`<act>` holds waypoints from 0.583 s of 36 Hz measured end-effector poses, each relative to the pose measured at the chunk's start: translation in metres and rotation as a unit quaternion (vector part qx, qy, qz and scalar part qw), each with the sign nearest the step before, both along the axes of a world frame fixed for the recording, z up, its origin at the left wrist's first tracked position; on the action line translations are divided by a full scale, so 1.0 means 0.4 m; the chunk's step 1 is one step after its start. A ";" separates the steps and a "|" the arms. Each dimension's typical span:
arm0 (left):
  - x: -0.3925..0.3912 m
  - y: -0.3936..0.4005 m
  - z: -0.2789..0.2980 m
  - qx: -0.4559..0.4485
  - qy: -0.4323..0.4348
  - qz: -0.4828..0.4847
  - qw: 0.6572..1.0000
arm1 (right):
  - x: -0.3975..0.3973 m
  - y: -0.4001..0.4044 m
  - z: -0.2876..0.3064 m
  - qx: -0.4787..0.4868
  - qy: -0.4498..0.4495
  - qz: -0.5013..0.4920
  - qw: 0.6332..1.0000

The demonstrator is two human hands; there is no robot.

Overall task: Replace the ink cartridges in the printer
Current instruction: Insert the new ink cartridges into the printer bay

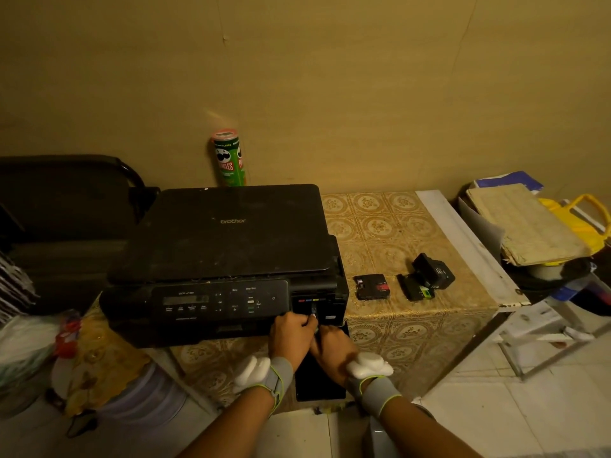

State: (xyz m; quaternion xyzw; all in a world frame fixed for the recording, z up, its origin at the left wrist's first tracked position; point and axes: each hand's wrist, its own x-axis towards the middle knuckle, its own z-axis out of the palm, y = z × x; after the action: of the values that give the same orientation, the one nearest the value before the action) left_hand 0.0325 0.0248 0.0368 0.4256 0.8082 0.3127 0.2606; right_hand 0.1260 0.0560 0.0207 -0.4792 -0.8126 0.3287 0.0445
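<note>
At the printer's (228, 259) open bay, both hands, left (291, 335) and right (330, 345), pinched one cartridge (313, 313) in its slot. Skewed pressure could jam it; spares (372, 286) lay on the desk (380, 226).

We see two bare forearms with no sleeves over them. At seven o'clock, our left hand (291, 335) is ungloved, and its wrist carries a grey fabric band edged in bright yellow-green piping (281, 375), with a lumpy white moulded plastic piece (253, 371) fixed to its outer side. At five o'clock, our right hand (332, 345) is also ungloved and wears a matching grey wristband with yellow-green trim (377, 393), topped by a rounded white plastic block (368, 363).
</note>
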 end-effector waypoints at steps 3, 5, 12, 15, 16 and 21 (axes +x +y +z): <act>0.005 -0.002 -0.006 -0.002 0.008 -0.003 1.000 | 0.003 0.002 -0.001 -0.004 -0.019 0.009 1.000; 0.004 -0.002 -0.008 0.001 0.003 -0.004 1.000 | 0.006 0.003 -0.002 -0.007 -0.020 0.006 1.000; -0.004 0.001 -0.015 0.016 -0.009 -0.014 1.000 | 0.006 0.008 -0.010 -0.014 -0.038 0.008 0.999; -0.007 0.001 -0.018 0.016 -0.014 -0.022 1.000 | 0.005 0.015 -0.011 -0.016 -0.044 0.016 0.999; -0.009 0.001 -0.018 0.016 -0.011 -0.024 1.000 | 0.004 0.016 -0.011 -0.015 -0.047 0.017 0.999; -0.011 -0.001 -0.023 0.030 -0.011 -0.029 0.999 | 0.001 0.012 -0.013 -0.012 -0.051 0.007 0.999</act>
State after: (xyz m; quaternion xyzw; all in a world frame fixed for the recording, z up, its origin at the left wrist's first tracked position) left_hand 0.0282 0.0244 0.0276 0.4533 0.7827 0.3335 0.2658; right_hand 0.1262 0.0608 0.0154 -0.4901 -0.8131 0.3139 -0.0056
